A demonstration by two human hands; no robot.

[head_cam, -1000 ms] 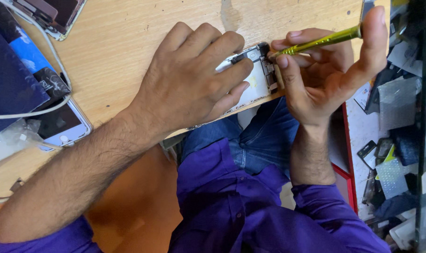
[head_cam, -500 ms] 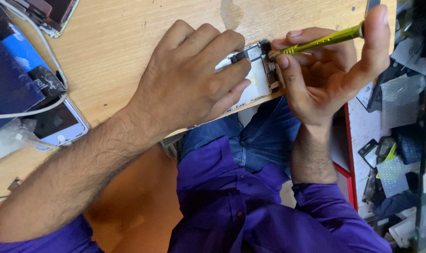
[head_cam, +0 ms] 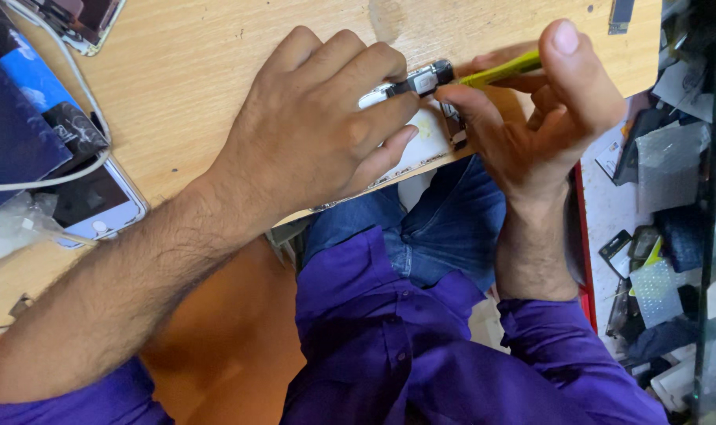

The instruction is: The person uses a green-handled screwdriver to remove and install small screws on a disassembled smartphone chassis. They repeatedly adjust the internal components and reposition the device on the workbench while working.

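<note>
Left hand (head_cam: 311, 134) hides phone (head_cam: 421, 142) — screwdriver (head_cam: 500, 72) tip unseen

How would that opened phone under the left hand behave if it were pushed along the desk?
The opened phone looks flat and thin, so it would likely slide, not roll or tip. Its exposed parts seem fragile. It overhangs the wooden desk edge, so it might drop.

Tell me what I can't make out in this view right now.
- Phone: mostly hidden under the left hand.
- Screwdriver tip: covered by the right hand fingers.
- Second phone: partly under a blue box and cable.
- Parts at right: too small, blurred.
</note>
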